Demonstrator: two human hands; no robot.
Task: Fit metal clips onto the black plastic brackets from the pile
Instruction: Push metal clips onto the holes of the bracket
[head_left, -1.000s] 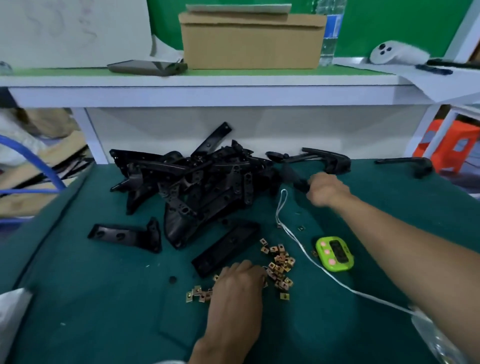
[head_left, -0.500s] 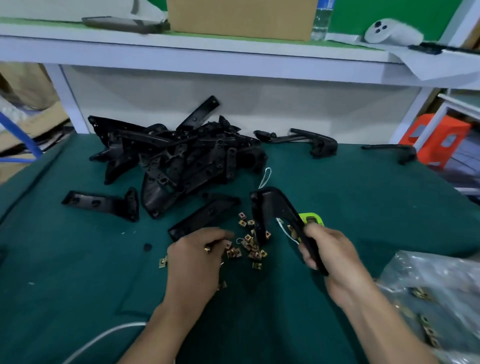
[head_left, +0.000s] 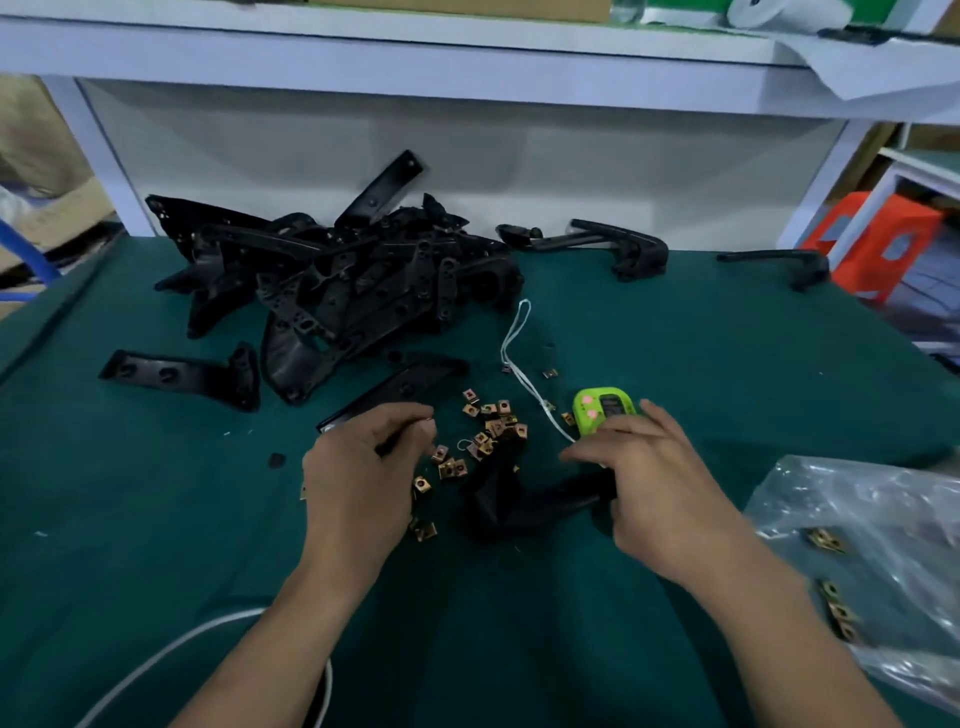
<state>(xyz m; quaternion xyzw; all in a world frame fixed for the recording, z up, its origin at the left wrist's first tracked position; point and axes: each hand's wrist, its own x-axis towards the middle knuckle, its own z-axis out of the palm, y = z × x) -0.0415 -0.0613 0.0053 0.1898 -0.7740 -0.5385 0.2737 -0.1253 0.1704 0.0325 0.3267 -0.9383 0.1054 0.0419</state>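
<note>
A black bracket (head_left: 524, 501) lies low over the green cloth (head_left: 156, 519), its end clasped in the right hand (head_left: 654, 483), just beside scattered brass clips (head_left: 493, 431) where the left hand (head_left: 363, 467) curls its fingers, contents unclear, with the bracket pile (head_left: 337, 280) behind.

We read a small assembly workshop, green felt-covered bench (head_left: 156, 545) filling the lower frame, pile of black plastic brackets (head_left: 337, 280) at upper left, loose brass-coloured metal clips (head_left: 491, 431) at centre, white shelf (head_left: 415, 57) along the top, bagged clips (head_left: 857, 561) at lower right
</note>
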